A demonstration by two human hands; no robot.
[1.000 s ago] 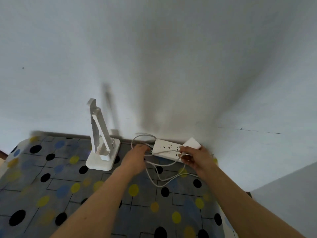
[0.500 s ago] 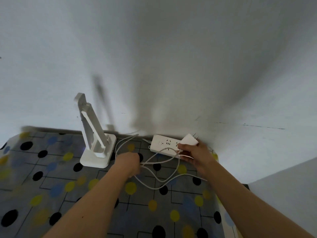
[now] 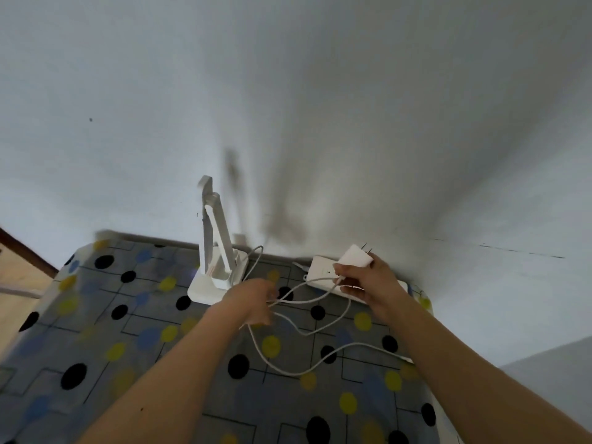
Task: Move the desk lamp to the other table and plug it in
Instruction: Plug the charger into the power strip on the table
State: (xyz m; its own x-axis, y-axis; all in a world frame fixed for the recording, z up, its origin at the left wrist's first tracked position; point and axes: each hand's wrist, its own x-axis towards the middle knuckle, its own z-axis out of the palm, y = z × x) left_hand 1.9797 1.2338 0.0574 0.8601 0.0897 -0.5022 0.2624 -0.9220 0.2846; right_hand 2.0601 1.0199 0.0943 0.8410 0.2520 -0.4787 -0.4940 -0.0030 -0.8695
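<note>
A white folding desk lamp [image 3: 217, 257] stands upright on the table [image 3: 128, 331] near the wall, arm folded against its post. Its white cord [image 3: 298, 370] loops loosely over the spotted cloth. My left hand [image 3: 253, 301] is closed around a bunch of that cord just right of the lamp base. My right hand [image 3: 368, 280] holds the white plug adapter [image 3: 354, 256], prongs pointing up and away, lifted above the white power strip [image 3: 323, 272] that lies along the wall. My right hand hides most of the strip.
A grey cloth with black, yellow and blue dots covers the table. A plain white wall rises directly behind it. At far left a brown wooden edge [image 3: 28, 251] and floor show beyond the table's corner. The table's right edge drops off near my right forearm.
My left hand has drawn the cord back toward me and away from the strip. My right hand has tipped the plug adapter up, prongs now showing. The view shifted, so the lamp sits further right.
</note>
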